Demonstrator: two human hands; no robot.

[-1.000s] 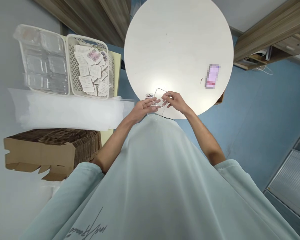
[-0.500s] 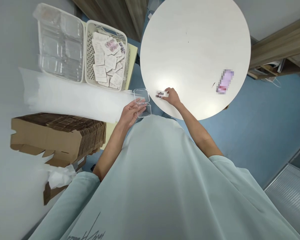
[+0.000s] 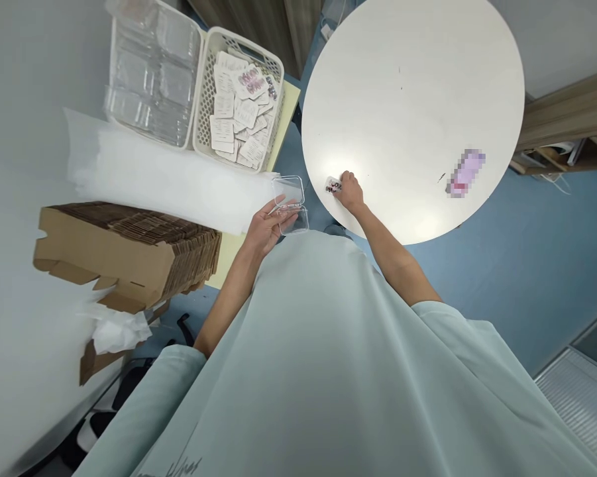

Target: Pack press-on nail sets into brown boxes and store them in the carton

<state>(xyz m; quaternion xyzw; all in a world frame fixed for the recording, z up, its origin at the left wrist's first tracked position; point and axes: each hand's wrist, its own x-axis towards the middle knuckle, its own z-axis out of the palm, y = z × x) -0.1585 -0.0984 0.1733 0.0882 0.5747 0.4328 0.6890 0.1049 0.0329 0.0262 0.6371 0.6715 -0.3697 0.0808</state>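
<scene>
My left hand (image 3: 268,227) holds a small clear plastic case (image 3: 294,220) by its hinge side, with the lid swung up and nothing visible inside. The case is in the air left of the round white table (image 3: 407,126). At the table's near left edge, my right hand (image 3: 350,192) grips a small white card (image 3: 332,185) bearing rows of dark and reddish pieces, too small to name. Its fingers are closed on the card's right side.
A white basket (image 3: 199,119) holds many printed cards (image 3: 246,112). Beside it stands a bin of clear plastic cases (image 3: 159,73). White sheets (image 3: 169,189) and stacked folded cardboard boxes (image 3: 109,255) lie nearer on the left. A blurred-out purple object (image 3: 467,172) lies on the table.
The view has shifted, so most things appear further right. My right hand's fingers have drawn closer together around the card, which is now tilted. My left hand still holds the open case.
</scene>
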